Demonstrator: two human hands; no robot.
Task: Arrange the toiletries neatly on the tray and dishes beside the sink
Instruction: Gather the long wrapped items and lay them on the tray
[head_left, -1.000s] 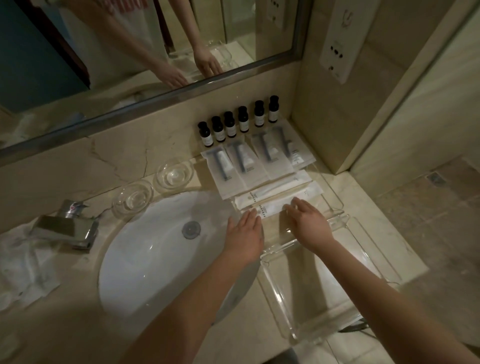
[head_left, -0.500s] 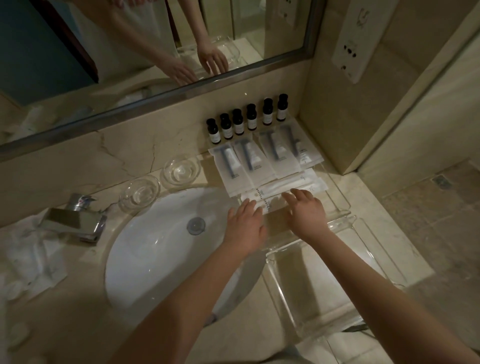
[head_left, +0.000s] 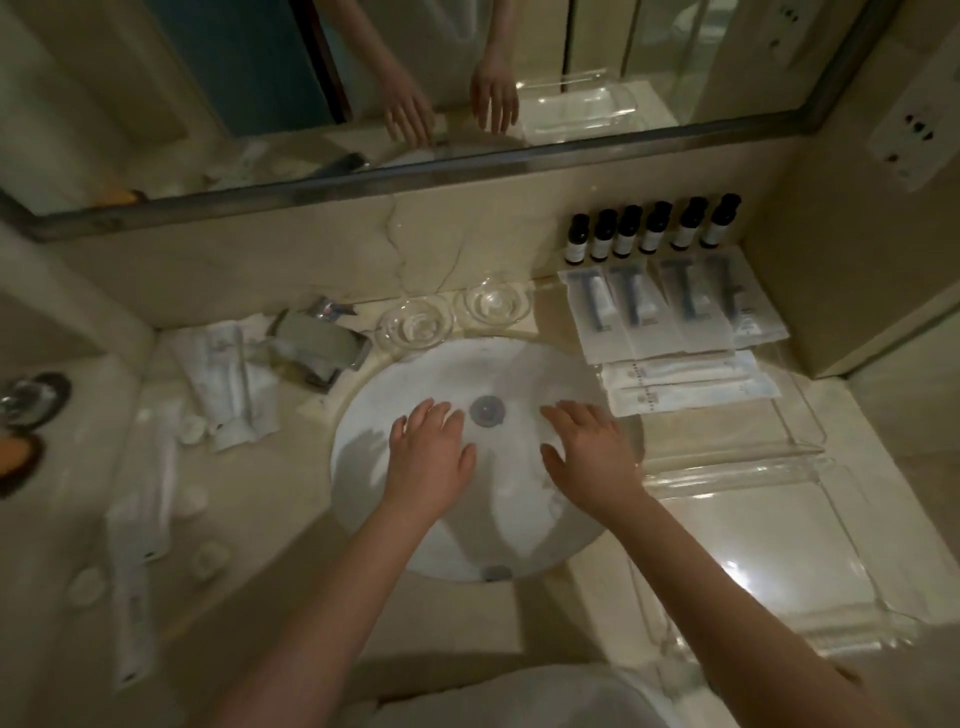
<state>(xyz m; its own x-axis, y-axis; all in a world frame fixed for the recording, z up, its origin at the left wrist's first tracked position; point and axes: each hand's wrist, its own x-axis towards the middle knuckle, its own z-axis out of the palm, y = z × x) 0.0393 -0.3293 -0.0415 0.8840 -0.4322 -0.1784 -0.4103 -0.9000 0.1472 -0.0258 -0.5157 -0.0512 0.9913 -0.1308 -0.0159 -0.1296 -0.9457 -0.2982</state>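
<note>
Both hands hover palm down over the round white sink basin, holding nothing. The left hand has its fingers straight and a little spread, just left of the grey round drain stopper. The right hand is likewise open, fingers relaxed and apart, just right of the stopper and near the basin's right edge.

On the beige marble table to the right of the basin, six small dark bottles with white labels stand upright in a row against the back wall. In front of them four flat white packets with dark tools inside lie side by side, edges overlapping. Two long narrow white packets lie crosswise just in front of those, on the far clear plastic tray. A second, nearer clear plastic tray sits just in front of the first.

Behind the basin, two round clear glass dishes stand next to each other, right of the chrome tap. Left of the tap a loose heap of white packets lies on the table, with long white sachets and small white round pieces scattered nearer; what those pieces are is too blurred to tell. The wall mirror reflects both hands
</note>
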